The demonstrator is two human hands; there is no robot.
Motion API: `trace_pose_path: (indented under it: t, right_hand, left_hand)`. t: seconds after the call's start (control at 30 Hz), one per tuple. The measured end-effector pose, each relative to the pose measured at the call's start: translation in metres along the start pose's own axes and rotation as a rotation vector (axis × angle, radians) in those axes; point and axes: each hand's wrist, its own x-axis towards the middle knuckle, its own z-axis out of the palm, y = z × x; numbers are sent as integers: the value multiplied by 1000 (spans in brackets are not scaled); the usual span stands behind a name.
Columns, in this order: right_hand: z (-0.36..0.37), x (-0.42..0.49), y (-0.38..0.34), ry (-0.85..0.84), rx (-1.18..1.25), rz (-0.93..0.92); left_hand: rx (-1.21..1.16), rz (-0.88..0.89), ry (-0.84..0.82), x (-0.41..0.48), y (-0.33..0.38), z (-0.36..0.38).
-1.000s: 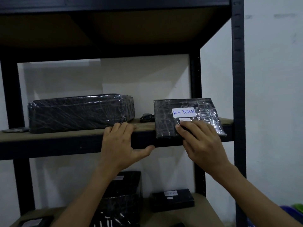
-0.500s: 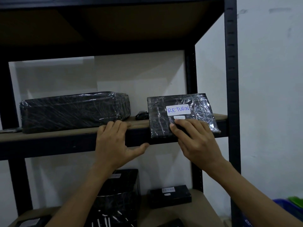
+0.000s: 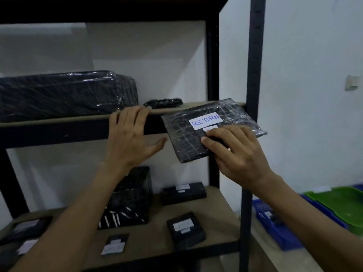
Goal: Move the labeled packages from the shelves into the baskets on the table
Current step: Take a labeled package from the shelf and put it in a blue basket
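My right hand (image 3: 238,152) pinched the flat black plastic-wrapped "RETURN" package (image 3: 208,130), half off the upper shelf's front edge (image 3: 78,130); my left hand (image 3: 130,138) rested open there. Next: carry it to the blue basket (image 3: 279,228).

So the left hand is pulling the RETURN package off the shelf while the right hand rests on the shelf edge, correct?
Hands swapped. In the head view the right hand grips the RETURN package, tilted and partly off the shelf, while the left hand rests on the shelf edge.

a storeroom: black metal shelving (image 3: 253,79) with wrapped, labelled packages (image 3: 184,193), plastic baskets (image 3: 279,228) alongside
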Motion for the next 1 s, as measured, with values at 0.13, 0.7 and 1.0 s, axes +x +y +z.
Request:
trace_pose_path:
  t: [0.13,0.7,1.0]
  right_hand:
    - [-44,-32,0,-16,34,33]
    - [-278,-238,42,-349,145,278]
    - [-310,-326,91,-435,110,344]
  left_hand:
    - [-119,-72,-72,-28,54,-5]
    - [-601,-416,-542,-168,388,-72]
    - [-726,-475,-589,-182,483,-46]
